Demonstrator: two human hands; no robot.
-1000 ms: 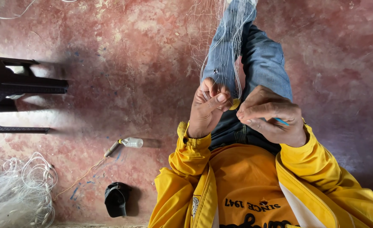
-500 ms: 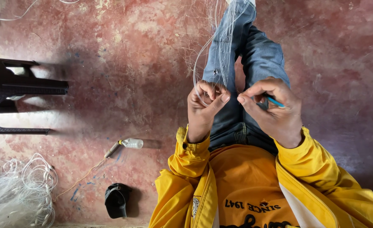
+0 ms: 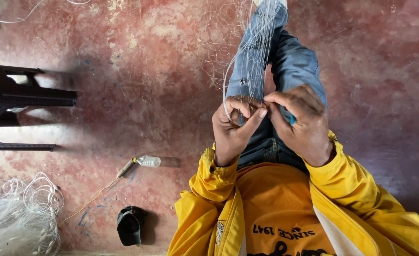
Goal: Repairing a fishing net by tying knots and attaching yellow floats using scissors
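Your left hand (image 3: 233, 128) pinches the fine white net (image 3: 252, 57) at a knot; your right hand (image 3: 302, 123) grips a blue needle (image 3: 293, 119); next likely calls for steady tension.

Red floor (image 3: 124, 71): bottle (image 3: 147, 161), cap (image 3: 129, 225), net (image 3: 19, 218).

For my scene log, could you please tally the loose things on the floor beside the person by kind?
Heaps of white net: 1
Dark caps: 1
Small clear bottles: 1
Black plastic chairs: 1
Total: 4
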